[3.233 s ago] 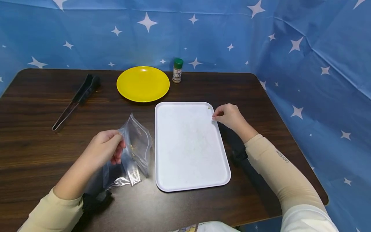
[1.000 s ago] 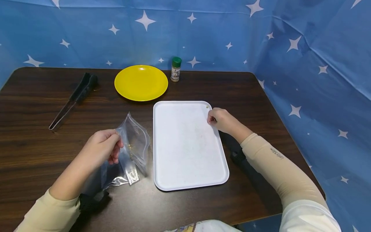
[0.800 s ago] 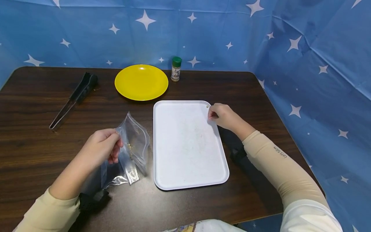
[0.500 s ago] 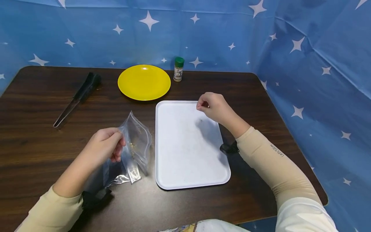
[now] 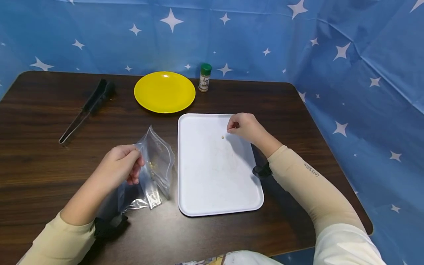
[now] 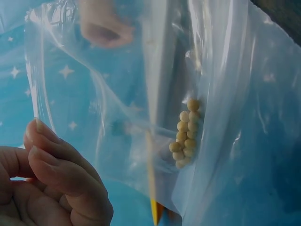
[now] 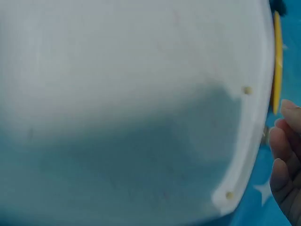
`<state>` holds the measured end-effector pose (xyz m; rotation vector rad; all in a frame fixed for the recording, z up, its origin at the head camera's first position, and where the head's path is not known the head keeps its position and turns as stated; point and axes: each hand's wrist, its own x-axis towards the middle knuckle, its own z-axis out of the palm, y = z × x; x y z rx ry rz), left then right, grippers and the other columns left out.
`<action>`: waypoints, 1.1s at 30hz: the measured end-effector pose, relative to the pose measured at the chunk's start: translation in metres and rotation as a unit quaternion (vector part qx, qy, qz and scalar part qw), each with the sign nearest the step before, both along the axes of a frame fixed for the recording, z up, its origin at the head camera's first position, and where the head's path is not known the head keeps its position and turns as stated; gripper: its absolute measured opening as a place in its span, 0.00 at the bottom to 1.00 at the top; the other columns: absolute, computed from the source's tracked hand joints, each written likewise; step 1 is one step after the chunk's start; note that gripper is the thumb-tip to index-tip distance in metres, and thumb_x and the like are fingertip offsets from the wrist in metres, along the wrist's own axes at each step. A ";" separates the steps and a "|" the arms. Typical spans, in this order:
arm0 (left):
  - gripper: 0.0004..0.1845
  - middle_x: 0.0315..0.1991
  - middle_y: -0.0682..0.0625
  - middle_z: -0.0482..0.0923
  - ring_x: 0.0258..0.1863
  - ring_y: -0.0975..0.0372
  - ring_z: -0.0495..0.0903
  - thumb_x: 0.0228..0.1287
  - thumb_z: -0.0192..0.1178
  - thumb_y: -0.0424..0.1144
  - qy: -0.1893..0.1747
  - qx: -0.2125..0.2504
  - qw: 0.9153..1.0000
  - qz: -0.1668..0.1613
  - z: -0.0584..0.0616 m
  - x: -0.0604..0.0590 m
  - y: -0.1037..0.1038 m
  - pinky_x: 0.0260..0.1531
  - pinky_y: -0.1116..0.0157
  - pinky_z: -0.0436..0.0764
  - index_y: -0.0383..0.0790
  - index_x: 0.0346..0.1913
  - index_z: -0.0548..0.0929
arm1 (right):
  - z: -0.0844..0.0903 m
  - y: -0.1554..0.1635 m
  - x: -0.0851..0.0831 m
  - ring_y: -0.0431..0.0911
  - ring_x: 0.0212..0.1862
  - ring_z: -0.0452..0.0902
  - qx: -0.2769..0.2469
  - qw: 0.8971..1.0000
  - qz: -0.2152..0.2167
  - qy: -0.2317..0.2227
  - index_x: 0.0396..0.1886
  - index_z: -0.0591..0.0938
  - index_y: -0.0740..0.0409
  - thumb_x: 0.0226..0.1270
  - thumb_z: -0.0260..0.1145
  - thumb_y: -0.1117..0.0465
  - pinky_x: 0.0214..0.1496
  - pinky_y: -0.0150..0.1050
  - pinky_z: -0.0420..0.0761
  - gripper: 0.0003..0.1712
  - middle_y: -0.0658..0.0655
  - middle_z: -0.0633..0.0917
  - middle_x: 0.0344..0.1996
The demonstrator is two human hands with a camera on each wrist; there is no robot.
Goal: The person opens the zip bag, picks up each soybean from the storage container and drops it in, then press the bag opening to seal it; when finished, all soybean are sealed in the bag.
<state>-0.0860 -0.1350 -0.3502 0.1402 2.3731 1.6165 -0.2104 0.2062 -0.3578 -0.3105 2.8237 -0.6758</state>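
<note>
1. Head view: since the earlier frame, the right hand (image 5: pixel 243 126) had been drawn inward over the white tray (image 5: pixel 212 191), fingers curled; whether anything was pinched could not be told. A small bean (image 5: pixel 222 137) was seen just beside it.
2. Left wrist view: the clear bag (image 6: pixel 155 117) was gripped open by the left hand (image 6: pixel 51 188); it should be held steady, mouth up. Beans (image 6: pixel 185 134) were clustered inside.
3. Right wrist view: a second bean (image 7: pixel 229 195) was seen at the tray's corner. Nothing was in the way; the yellow plate (image 5: pixel 164 92), spice jar (image 5: pixel 204 77) and tongs (image 5: pixel 87 109) were well apart.

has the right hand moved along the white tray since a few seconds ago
Yes. The right hand has shifted left, from the white tray's right rim inward over its far end, now beside a small bean lying on the tray.
</note>
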 end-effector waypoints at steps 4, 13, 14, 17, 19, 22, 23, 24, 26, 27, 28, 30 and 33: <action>0.15 0.13 0.43 0.70 0.12 0.54 0.74 0.66 0.38 0.33 0.002 -0.001 1.000 0.002 0.000 0.001 -0.002 0.13 0.60 0.77 0.25 0.29 0.71 | -0.010 -0.015 -0.005 0.46 0.33 0.71 0.025 0.999 0.027 -0.020 0.28 0.83 0.56 0.56 0.70 0.64 0.35 0.34 0.76 0.02 0.53 0.80 0.27; 0.16 0.13 0.43 0.70 0.12 0.54 0.75 0.67 0.38 0.34 0.003 -0.003 1.000 0.005 0.001 0.003 -0.005 0.13 0.60 0.77 0.25 0.30 0.71 | -0.019 -0.031 -0.004 0.44 0.30 0.71 0.053 0.994 0.094 0.022 0.23 0.82 0.55 0.56 0.68 0.66 0.35 0.34 0.72 0.05 0.51 0.79 0.22; 0.16 0.13 0.43 0.70 0.12 0.54 0.75 0.67 0.38 0.34 0.004 -0.004 1.000 0.005 0.001 0.003 -0.005 0.13 0.60 0.77 0.25 0.30 0.71 | -0.020 -0.032 -0.004 0.44 0.30 0.71 0.053 0.994 0.094 0.024 0.23 0.82 0.55 0.56 0.68 0.66 0.35 0.34 0.72 0.05 0.50 0.79 0.22; 0.16 0.14 0.43 0.70 0.12 0.54 0.75 0.68 0.38 0.35 0.005 -0.006 1.000 0.006 0.000 0.003 -0.007 0.14 0.60 0.77 0.25 0.30 0.71 | -0.020 -0.033 -0.004 0.44 0.30 0.71 0.051 0.994 0.096 0.031 0.22 0.82 0.55 0.56 0.67 0.67 0.34 0.34 0.72 0.06 0.51 0.78 0.22; 0.17 0.14 0.43 0.70 0.12 0.54 0.75 0.68 0.38 0.35 0.006 -0.007 1.000 0.006 0.000 0.003 -0.007 0.14 0.60 0.77 0.25 0.30 0.71 | -0.020 -0.034 -0.003 0.45 0.30 0.71 0.048 0.993 0.101 0.038 0.22 0.82 0.56 0.56 0.67 0.68 0.34 0.35 0.72 0.06 0.51 0.78 0.22; 0.17 0.14 0.43 0.70 0.12 0.54 0.75 0.69 0.38 0.35 0.007 -0.008 1.000 0.006 0.001 0.003 -0.008 0.14 0.60 0.77 0.25 0.30 0.71 | -0.021 -0.034 -0.002 0.45 0.30 0.71 0.044 0.993 0.104 0.046 0.23 0.82 0.57 0.55 0.66 0.70 0.34 0.35 0.73 0.06 0.52 0.79 0.23; 0.17 0.14 0.43 0.70 0.12 0.54 0.75 0.68 0.38 0.35 0.006 -0.007 1.000 0.007 0.001 0.002 -0.008 0.14 0.60 0.77 0.25 0.30 0.71 | -0.021 -0.034 -0.002 0.45 0.30 0.71 0.045 0.993 0.103 0.046 0.23 0.82 0.57 0.56 0.65 0.70 0.34 0.35 0.73 0.06 0.52 0.79 0.23; 0.16 0.14 0.43 0.70 0.12 0.54 0.75 0.68 0.38 0.35 0.005 -0.006 1.000 0.006 0.001 0.002 -0.008 0.14 0.60 0.77 0.25 0.30 0.71 | -0.021 -0.035 -0.001 0.45 0.30 0.71 0.044 0.993 0.099 0.044 0.23 0.82 0.57 0.56 0.65 0.70 0.34 0.35 0.73 0.06 0.52 0.78 0.23; 0.16 0.13 0.43 0.70 0.12 0.54 0.75 0.68 0.38 0.35 0.001 -0.002 1.000 0.006 0.000 0.001 -0.007 0.14 0.60 0.77 0.25 0.30 0.71 | -0.019 -0.036 -0.001 0.45 0.30 0.71 0.045 0.994 0.092 0.040 0.23 0.82 0.57 0.55 0.65 0.70 0.33 0.34 0.73 0.06 0.51 0.78 0.23; 0.16 0.13 0.43 0.70 0.12 0.54 0.75 0.67 0.39 0.34 -0.001 0.000 1.000 0.005 0.000 0.000 -0.007 0.14 0.60 0.77 0.24 0.30 0.71 | -0.018 -0.037 0.000 0.45 0.30 0.70 0.046 0.994 0.089 0.039 0.23 0.82 0.57 0.55 0.65 0.71 0.33 0.34 0.72 0.06 0.51 0.78 0.23; 0.16 0.13 0.43 0.70 0.12 0.54 0.75 0.67 0.39 0.34 -0.002 0.003 1.000 0.005 0.000 0.000 -0.006 0.14 0.60 0.77 0.24 0.30 0.71 | -0.017 -0.038 0.000 0.45 0.30 0.70 0.049 0.994 0.089 0.038 0.23 0.82 0.57 0.55 0.65 0.71 0.33 0.34 0.72 0.06 0.51 0.78 0.23; 0.15 0.13 0.43 0.70 0.12 0.54 0.75 0.67 0.39 0.34 -0.005 0.005 1.000 0.004 0.000 -0.001 -0.005 0.14 0.60 0.77 0.24 0.30 0.71 | -0.014 -0.040 0.001 0.45 0.30 0.70 0.052 0.994 0.093 0.035 0.23 0.82 0.57 0.54 0.64 0.72 0.33 0.35 0.72 0.07 0.52 0.78 0.23; 0.15 0.13 0.44 0.70 0.12 0.55 0.74 0.67 0.39 0.34 -0.007 0.005 1.000 0.004 -0.001 -0.001 -0.005 0.14 0.60 0.77 0.24 0.30 0.71 | -0.010 -0.042 0.001 0.46 0.31 0.70 0.058 0.993 0.099 0.033 0.24 0.82 0.57 0.54 0.63 0.72 0.34 0.35 0.73 0.07 0.52 0.78 0.24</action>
